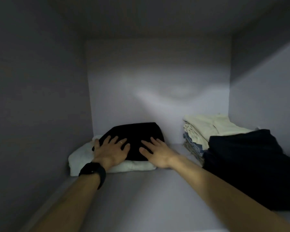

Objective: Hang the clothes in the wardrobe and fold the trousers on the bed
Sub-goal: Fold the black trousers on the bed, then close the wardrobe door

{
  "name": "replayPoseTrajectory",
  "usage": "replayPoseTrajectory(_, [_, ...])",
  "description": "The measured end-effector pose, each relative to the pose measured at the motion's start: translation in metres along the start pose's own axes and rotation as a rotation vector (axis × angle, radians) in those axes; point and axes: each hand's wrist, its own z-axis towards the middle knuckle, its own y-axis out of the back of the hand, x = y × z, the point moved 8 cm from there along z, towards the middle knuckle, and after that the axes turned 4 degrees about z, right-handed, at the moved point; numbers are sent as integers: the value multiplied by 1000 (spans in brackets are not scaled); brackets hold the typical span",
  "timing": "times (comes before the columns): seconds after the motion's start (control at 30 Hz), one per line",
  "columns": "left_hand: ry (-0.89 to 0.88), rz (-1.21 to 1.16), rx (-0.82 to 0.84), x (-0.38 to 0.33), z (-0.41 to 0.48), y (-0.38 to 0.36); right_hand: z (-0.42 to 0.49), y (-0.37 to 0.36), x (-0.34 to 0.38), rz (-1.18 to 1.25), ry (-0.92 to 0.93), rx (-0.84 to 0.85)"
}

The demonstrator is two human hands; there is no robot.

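White folded garment (84,159): bottom of the left pile on the wardrobe shelf (141,198)
Left hand (110,152): fingers spread flat, pressing the black folded garment (136,132) lying on the white one
Right hand (156,154): fingers spread flat on the same garment
Folded stack (208,126): cream over blue, right rear
Dark garment (249,164): loose, just before the stack

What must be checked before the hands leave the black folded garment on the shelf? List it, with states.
1. Black folded garment lies on the white folded garment: ok.
2. Left hand flat on the black one, fingers straight: ok.
3. Right hand flat on it too: ok.
4. Gap between this pile and the right stack: ok.
5. Dark garment at right folded flat: cannot tell, too dim.
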Motion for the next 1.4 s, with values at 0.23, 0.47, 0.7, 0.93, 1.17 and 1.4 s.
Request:
replayPoseTrajectory(0.23, [-78,-78,-160,-63,-86,17,-188,64,11,218,176,-442])
replayPoseTrajectory(0.47, [-439,-529,-424,-229,-279,24,-502,100,-49,204,147,-1025])
replayPoseTrajectory(0.7, [-773,-925,-203,-400,-457,17,-742,154,-73,-108,-68,-1397])
replayPoseTrajectory(0.93, [-961,-1092,97,-483,-581,5,-828,170,-146,56,-488,-1387])
replayPoseTrajectory(1.17, [-1060,-1131,210,-450,-620,0,-819,135,-123,171,-347,-1319])
replayPoseTrajectory(1.4, [-917,-1235,104,-328,-592,-9,-714,71,-47,407,67,-1057])
